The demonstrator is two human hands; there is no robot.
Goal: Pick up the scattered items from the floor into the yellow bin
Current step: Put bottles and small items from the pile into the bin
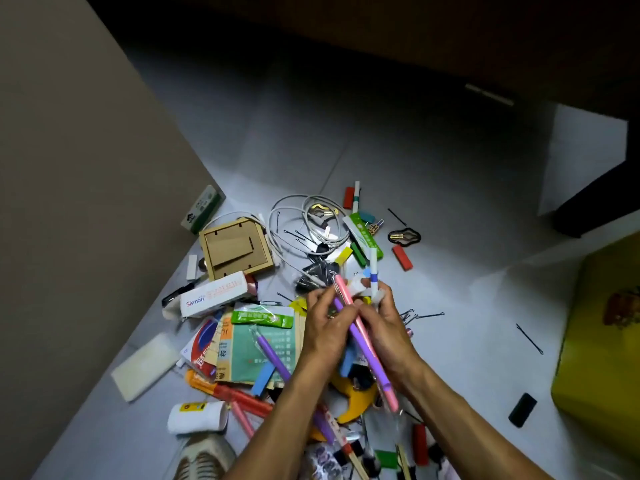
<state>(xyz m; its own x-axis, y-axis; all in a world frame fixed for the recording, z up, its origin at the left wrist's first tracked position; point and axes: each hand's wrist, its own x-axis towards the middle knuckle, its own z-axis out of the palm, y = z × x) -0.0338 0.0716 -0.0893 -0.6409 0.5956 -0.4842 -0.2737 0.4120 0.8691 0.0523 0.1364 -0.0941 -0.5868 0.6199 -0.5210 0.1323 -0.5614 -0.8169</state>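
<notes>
Most clutter is lying mid-frame on the floor [433, 188]; the yellow bin [599, 344] is sitting at right edge, well apart. Both hands are bunching pens to carry several at once: left hand [325, 327] grip pinching the purple pen [360, 348], right hand [388, 323] grip clenching the pink pen [367, 341] plus a white marker [373, 271].
</notes>
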